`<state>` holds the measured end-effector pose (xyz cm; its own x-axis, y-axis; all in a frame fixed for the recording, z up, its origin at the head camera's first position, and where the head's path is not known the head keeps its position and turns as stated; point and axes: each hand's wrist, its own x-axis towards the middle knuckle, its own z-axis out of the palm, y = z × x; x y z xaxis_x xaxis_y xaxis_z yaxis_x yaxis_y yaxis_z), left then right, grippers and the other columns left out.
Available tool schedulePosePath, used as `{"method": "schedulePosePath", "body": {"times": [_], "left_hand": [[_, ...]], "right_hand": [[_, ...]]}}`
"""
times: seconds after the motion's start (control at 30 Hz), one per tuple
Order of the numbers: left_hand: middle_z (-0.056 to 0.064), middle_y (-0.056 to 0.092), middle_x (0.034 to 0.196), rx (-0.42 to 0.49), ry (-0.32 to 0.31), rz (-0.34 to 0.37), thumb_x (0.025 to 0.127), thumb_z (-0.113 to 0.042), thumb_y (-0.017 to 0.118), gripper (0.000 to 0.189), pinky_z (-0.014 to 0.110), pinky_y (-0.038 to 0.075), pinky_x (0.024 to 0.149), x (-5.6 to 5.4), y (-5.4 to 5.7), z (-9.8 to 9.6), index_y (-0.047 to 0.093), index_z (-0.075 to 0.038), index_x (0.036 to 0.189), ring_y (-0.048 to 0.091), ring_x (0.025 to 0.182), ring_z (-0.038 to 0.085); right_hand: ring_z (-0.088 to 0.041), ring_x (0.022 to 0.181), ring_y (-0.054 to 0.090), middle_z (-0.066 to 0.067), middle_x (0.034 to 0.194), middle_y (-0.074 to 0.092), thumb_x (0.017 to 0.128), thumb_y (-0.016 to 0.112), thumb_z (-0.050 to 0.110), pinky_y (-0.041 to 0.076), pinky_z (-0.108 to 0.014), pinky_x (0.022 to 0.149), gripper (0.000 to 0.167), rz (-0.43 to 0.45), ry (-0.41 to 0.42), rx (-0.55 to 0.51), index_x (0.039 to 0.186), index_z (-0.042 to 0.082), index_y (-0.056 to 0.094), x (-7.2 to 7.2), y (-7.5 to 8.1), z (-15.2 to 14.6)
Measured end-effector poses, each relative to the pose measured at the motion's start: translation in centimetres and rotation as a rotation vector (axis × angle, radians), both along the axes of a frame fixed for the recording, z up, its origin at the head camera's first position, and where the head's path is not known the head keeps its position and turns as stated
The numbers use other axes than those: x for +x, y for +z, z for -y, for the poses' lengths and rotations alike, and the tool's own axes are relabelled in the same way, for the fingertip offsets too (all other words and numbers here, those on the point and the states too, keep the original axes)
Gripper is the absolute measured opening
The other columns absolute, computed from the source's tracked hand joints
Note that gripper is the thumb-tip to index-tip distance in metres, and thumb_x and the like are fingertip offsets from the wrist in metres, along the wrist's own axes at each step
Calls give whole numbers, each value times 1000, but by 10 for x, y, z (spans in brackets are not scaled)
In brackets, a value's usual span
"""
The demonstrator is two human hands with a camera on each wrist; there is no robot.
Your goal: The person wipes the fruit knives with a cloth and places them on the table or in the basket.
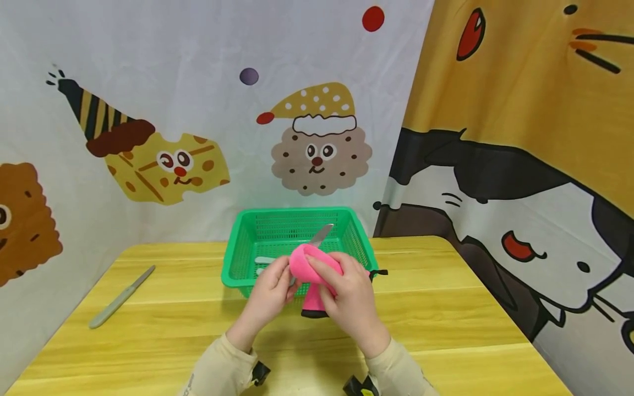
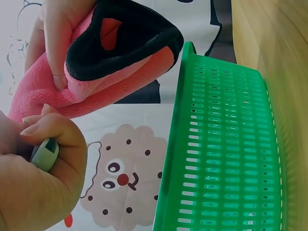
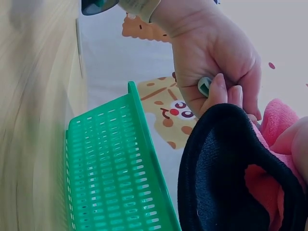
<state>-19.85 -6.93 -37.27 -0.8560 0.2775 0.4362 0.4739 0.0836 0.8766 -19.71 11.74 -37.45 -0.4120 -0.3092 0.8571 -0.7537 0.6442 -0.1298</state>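
Over table (image 1: 173, 335), knife (image 1: 322, 235) aslant in left fist (image 1: 269, 290), tip forward (right fingers (image 1: 325, 269) round cloth (image 1: 301, 268))

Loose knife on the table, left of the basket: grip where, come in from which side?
Probably mid-handle, from above on the near side: the knife lies on the table, handle end nearest, blade pointing away.

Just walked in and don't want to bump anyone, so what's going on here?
A person has a knife in the left hand, gripped by its pale handle, and a black-edged pink cloth in the right hand. The cloth is bunched by the knife, hiding part of it in the head view; the blade's tip shows beyond it, over the green basket. Pale handles show inside that basket, and another knife lies on the table, off to the person's left.
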Motion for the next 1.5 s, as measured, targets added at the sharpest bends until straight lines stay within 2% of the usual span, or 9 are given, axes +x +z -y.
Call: {"method": "schedulePosePath", "body": {"times": [0.33,0.57,0.77,1.1,1.33,1.5], "left_hand": [[8,48,70,31,-46,29,109,-9,34,25,19,35,45,1,1,3,55,3,106,38,51,8],[10,51,75,47,-64,29,109,-11,35,27,18,37,45,1,3,4,54,8,103,41,54,8],[9,51,75,46,-64,36,109,-11,36,27,18,37,44,1,3,5,56,7,105,41,54,7],[9,51,75,38,-61,53,109,-12,37,26,19,36,44,-1,1,4,56,5,105,41,54,7],[10,51,76,52,-57,87,109,-12,37,25,19,37,46,-2,0,6,54,5,104,41,55,8],[11,50,76,76,-68,100,109,-14,36,26,19,34,46,-2,1,9,52,6,104,39,55,9]], "right_hand": [[-28,95,61,-13,107,62,77,73,0,53,-46,77,58,-23,-21,3,128,26,67,-5,6,-3],[-30,93,61,-14,105,62,78,71,-1,52,-46,77,54,-47,-49,-18,126,24,68,-15,17,-10],[-30,92,60,-14,106,62,78,72,-2,52,-46,71,53,-31,-86,-50,125,22,69,-23,23,-17],[-32,92,58,-17,105,62,78,68,-4,50,-49,72,51,-24,-140,-117,125,17,70,-30,22,-28],[-33,89,58,-18,105,61,77,73,-5,50,-47,65,49,10,-200,-203,122,13,71,-29,18,-37],[-33,91,59,-18,105,62,76,73,-7,50,-46,64,50,-4,-158,-233,122,12,71,-26,15,-36]]}}
